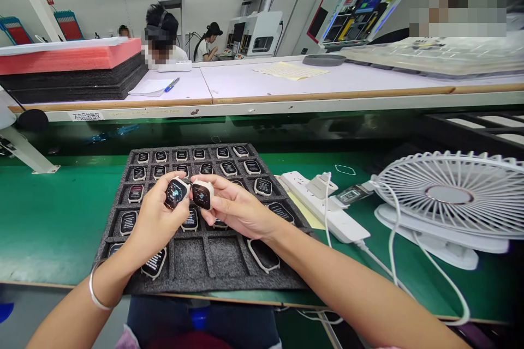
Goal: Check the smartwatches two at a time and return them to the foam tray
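On the green table (49,218), above a dark foam tray (190,262), the left hand (158,218) pinches one smartwatch (177,193) in its fingers and the right hand (237,207) pinches a second smartwatch (202,195), the two nearly touching, screens up.

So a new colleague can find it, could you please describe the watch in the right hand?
On the green bench, find the dark foam tray holding rows of smartwatches. Above it, two hands meet; the right hand pinches a cream-cased watch with a dark screen. Unlike those in the slots, it is raised, beside the one in the left hand.
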A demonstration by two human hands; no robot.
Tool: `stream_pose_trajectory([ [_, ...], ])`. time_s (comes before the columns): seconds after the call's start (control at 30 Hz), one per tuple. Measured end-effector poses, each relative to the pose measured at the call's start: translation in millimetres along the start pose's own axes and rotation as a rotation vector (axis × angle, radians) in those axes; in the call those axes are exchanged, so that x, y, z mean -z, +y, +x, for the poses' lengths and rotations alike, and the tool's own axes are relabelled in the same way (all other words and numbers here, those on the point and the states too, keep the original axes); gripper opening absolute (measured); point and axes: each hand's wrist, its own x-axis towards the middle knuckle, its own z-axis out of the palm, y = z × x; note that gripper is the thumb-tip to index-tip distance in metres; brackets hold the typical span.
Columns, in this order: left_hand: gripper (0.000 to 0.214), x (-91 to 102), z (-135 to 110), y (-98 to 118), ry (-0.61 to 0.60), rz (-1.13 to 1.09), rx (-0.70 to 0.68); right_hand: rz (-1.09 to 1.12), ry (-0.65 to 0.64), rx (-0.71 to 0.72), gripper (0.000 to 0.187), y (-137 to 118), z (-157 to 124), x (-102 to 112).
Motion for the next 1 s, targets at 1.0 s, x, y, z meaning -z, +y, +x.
stream_pose_trajectory([
  [1.0,0.039,0.1,7.2,-1.6,-0.107,-0.438,0.313,-0.224,0.240,0.123,0.030,1.0,6.9,5.8],
])
